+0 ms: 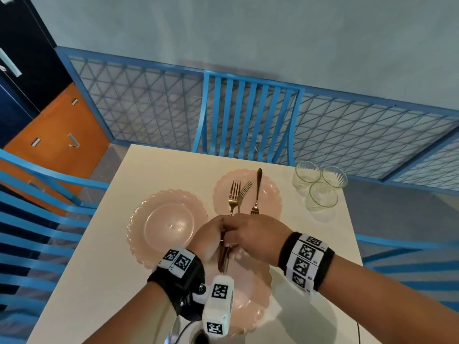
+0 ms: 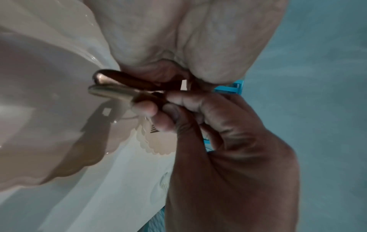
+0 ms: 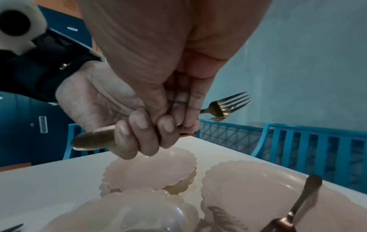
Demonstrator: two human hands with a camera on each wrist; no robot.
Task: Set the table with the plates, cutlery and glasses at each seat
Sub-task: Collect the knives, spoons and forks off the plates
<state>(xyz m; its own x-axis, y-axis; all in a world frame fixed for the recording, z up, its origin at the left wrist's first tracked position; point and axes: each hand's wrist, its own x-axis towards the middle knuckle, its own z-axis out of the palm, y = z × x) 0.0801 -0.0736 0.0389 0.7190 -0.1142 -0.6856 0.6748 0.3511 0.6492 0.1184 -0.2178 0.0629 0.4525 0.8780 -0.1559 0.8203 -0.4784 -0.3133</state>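
Two gold forks (image 1: 236,194) are held above the table, tines pointing away from me. My left hand (image 1: 211,240) grips both handles in curled fingers (image 3: 139,131); the handle ends (image 2: 107,86) stick out below the palm. My right hand (image 1: 250,238) meets it from the right and pinches the lower handle with thumb and fingertips (image 2: 151,108). A third fork (image 1: 257,192) lies on the far pink scalloped plate (image 1: 273,194). A second plate (image 1: 149,219) sits at the left and a third plate (image 1: 255,301) lies near me under my wrists. Three clear glasses (image 1: 316,184) stand grouped at the far right corner.
The white table (image 1: 111,269) is small and square. Blue slatted chairs stand at the far side (image 1: 248,115), the left (image 1: 37,219) and the right (image 1: 409,264). A blue mesh railing (image 1: 149,103) runs behind. Bare tabletop shows at the near left and near right.
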